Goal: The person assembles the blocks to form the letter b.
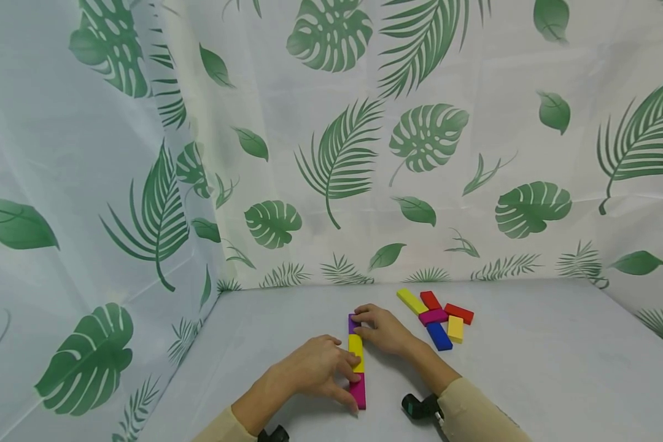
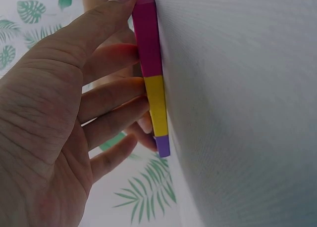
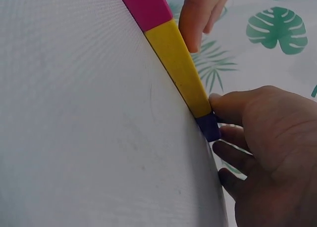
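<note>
Your sleeves [image 1: 475,408] are nearest; past them lies one row of three blocks [image 1: 354,347].
Your left hand [image 1: 313,366], fingers loose, touches the pink block [image 1: 358,395] and the yellow block [image 2: 157,108] from the left. Your right hand [image 1: 385,331], fingers loosely bent, touches the purple block [image 1: 351,326] at the far end, from the right. Six more blocks [image 1: 433,316] lie near your right hand, to its right: two yellow [image 1: 411,302], two red [image 1: 458,314], one pink [image 1: 432,317], one blue [image 1: 439,337].

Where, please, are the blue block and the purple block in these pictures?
Blue block [image 1: 439,336], head view: middle of its top face.
Purple block [image 2: 162,146], left wrist view: middle of its visible face.
</note>
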Motion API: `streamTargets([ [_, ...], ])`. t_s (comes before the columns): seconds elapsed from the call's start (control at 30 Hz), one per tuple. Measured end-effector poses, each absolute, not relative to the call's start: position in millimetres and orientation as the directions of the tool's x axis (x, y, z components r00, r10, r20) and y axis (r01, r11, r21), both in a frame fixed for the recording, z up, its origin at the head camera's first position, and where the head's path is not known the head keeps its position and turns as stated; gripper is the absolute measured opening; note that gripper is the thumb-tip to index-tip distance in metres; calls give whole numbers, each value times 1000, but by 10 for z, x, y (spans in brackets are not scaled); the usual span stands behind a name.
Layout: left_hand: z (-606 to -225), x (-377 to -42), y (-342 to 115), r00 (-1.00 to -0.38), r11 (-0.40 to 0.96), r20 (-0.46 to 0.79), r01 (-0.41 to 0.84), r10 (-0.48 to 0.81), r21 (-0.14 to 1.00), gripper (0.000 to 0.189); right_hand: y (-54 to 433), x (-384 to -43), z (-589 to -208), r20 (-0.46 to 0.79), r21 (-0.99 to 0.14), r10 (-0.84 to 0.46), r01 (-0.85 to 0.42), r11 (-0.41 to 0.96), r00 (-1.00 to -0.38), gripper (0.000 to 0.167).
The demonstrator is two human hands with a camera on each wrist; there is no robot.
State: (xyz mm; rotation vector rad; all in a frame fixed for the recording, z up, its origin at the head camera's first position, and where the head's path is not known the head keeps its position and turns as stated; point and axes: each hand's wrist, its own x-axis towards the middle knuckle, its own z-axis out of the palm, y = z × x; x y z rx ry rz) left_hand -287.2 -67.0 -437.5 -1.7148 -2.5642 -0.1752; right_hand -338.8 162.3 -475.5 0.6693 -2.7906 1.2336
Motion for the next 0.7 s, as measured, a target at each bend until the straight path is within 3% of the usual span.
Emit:
streamTargets([
  [0.33, -4371, -2864, -670, -392, 385, 106, 919, 914, 81, 52, 1679, -3385, -4673, 197, -677, -358, -391, 624, -913, 49],
  [0.7, -4371, -2869, -668, -412, 405, 85, 910, 907, 89, 53, 1869, -3425, -4569, 241, -621, -265, -358, 697, -934, 50],
])
